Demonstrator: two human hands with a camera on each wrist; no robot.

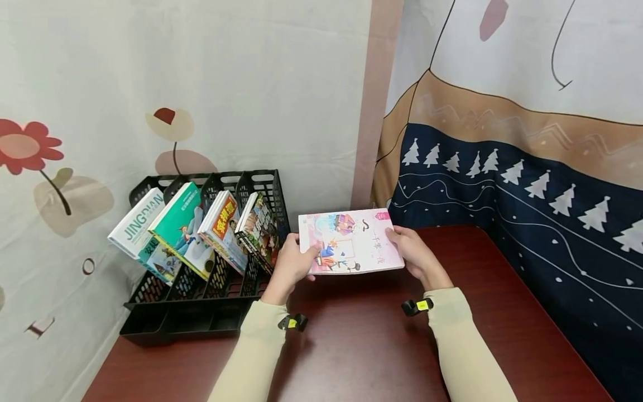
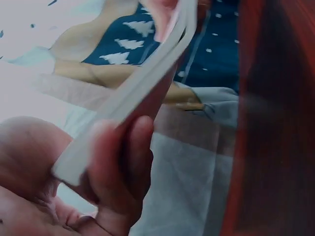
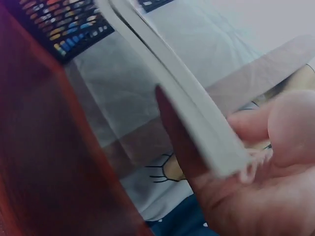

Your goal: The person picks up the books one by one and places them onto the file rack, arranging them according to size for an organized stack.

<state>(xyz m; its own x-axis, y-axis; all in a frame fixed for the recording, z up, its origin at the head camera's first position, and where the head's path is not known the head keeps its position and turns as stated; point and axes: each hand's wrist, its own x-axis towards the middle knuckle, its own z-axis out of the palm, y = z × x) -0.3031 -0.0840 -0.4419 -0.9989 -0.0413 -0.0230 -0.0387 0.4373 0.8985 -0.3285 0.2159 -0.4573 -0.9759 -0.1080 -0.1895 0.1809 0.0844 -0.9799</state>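
Note:
A pink illustrated book (image 1: 351,240) is held above the table between both hands, its cover facing up. My left hand (image 1: 295,259) grips the book's left edge, thumb on the cover and fingers beneath. At the opposite edge, my right hand (image 1: 414,251) pinches the book the same way. The left wrist view shows the book's page edges (image 2: 133,93) with fingers curled under them. In the right wrist view the page block (image 3: 182,98) parts slightly along its length, and the right hand (image 3: 266,182) is around its near corner.
Left of the book stands a black slotted rack (image 1: 256,178) with several books leaning in its compartments, among them a green book (image 1: 183,223) and a white one (image 1: 138,223). A reddish-brown table (image 1: 361,346) lies below. Patterned curtains (image 1: 281,84) hang behind and to the right.

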